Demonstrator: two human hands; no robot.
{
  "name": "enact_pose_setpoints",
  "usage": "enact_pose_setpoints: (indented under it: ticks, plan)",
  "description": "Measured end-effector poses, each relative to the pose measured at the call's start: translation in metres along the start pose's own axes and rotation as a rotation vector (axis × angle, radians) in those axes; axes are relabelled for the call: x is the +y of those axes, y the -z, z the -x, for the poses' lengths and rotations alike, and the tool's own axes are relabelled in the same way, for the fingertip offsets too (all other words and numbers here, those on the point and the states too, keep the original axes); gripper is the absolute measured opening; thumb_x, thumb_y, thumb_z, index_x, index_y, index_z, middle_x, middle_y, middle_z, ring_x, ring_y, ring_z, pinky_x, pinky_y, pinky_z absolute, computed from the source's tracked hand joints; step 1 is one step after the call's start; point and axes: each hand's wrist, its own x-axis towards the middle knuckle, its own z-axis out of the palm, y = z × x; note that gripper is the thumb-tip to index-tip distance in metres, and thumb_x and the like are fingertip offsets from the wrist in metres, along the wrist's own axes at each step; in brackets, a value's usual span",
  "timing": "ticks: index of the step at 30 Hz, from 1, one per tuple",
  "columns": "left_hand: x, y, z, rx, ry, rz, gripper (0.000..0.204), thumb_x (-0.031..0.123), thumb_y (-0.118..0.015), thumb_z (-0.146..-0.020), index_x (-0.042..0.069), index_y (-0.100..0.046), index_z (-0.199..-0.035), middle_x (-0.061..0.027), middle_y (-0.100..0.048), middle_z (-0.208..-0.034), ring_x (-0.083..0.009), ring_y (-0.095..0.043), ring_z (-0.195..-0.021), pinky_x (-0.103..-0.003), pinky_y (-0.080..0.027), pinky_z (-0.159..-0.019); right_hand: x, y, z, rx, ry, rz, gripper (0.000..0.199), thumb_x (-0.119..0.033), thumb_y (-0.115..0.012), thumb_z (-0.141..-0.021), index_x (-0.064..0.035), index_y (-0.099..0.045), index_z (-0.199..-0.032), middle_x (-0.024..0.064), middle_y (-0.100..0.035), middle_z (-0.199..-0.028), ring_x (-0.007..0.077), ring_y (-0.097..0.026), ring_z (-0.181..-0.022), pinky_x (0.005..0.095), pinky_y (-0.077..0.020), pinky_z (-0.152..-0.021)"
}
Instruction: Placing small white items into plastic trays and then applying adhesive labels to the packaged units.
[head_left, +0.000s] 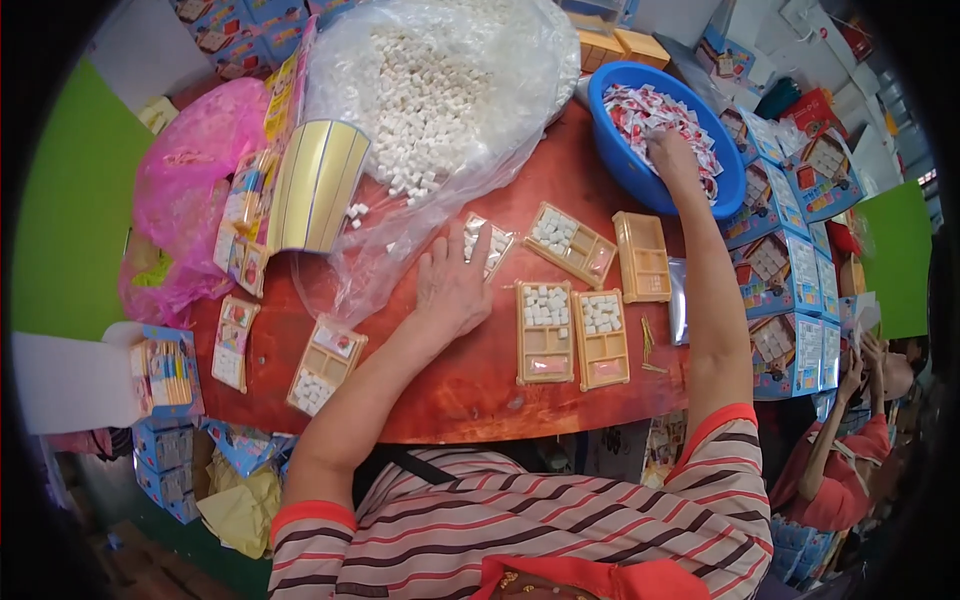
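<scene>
My left hand lies flat, fingers spread, on the red table, its fingertips touching a small tan tray with white cubes. My right hand reaches into a blue bowl of red-and-white sachets, fingers buried among them; I cannot tell whether it grips one. Two tan compartment trays with white cubes and pink packets lie side by side before me. Another filled tray and an empty one lie further back.
A big clear bag of white cubes fills the table's back. A pink bag, a gold-striped card stack and more trays lie left. Blue boxes stack at right, beside a person in red.
</scene>
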Motion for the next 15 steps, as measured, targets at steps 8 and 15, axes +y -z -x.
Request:
enact_pose_setpoints:
  ticks: [8, 15]
  plan:
    - [-0.016, 0.018, 0.063, 0.037, 0.009, 0.203, 0.071, 0.019, -0.060, -0.078, 0.008, -0.039, -0.145, -0.0201, -0.038, -0.144, -0.0394, -0.043, -0.122, -0.052, -0.039, -0.098, -0.066, 0.027, 0.052, 0.443, 0.075, -0.255, 0.020, -0.017, -0.060, -0.095, -0.0011, -0.069, -0.104, 0.0135, -0.070, -0.091, 0.0237, -0.068, -0.083, 0.0332, -0.0517, -0.077]
    - [-0.045, 0.032, 0.076, 0.092, 0.024, 0.516, 0.071, 0.026, -0.061, -0.080, 0.002, -0.041, -0.143, -0.0220, -0.045, -0.138, -0.0367, -0.039, -0.131, -0.045, -0.030, -0.110, -0.202, 0.013, 0.186, -0.426, -0.057, -1.222, 0.019, -0.013, -0.061, -0.095, 0.0009, -0.070, -0.105, 0.0020, -0.068, -0.090, 0.0086, -0.064, -0.082, 0.0242, -0.0501, -0.072]
